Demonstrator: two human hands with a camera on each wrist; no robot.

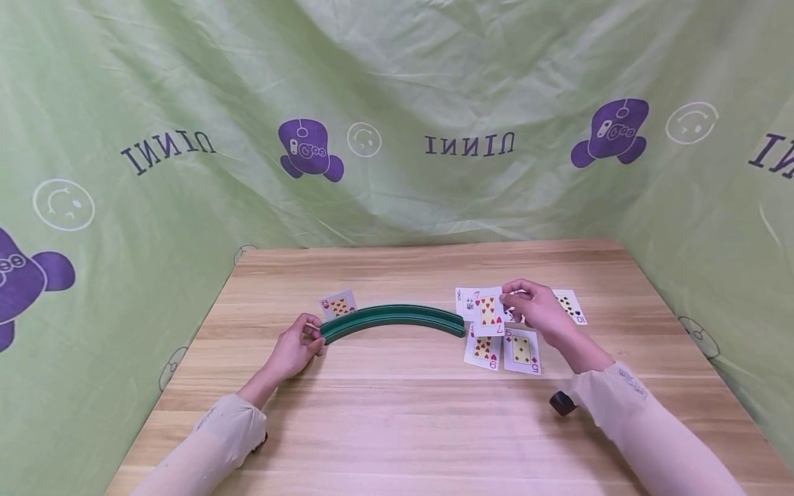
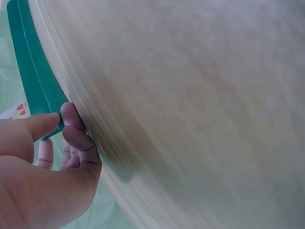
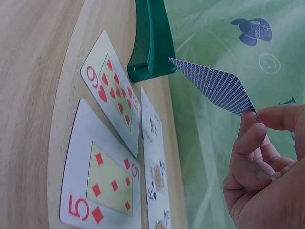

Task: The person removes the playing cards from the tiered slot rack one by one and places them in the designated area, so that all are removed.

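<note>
My left hand (image 1: 294, 351) grips the left end of a curved green card holder (image 1: 397, 315), thumb and fingers around its tip. My right hand (image 1: 536, 306) pinches the seven of hearts (image 1: 490, 313) by its edge, raised near the holder's right end. Its patterned back (image 3: 217, 88) shows in the right wrist view. Beneath it lie the nine of hearts (image 1: 483, 353) and the five of diamonds (image 1: 522, 351), face up. Farther back, a king (image 3: 156, 174) lies among black-suited cards, partly hidden by the raised card and hand in the head view.
An eight of hearts (image 1: 340, 300) shows behind the holder's left end, its lower part covered. A black ten (image 1: 571, 306) lies right of my right hand. The wooden table (image 1: 397, 427) meets a green printed cloth (image 1: 397, 200) at the back and sides.
</note>
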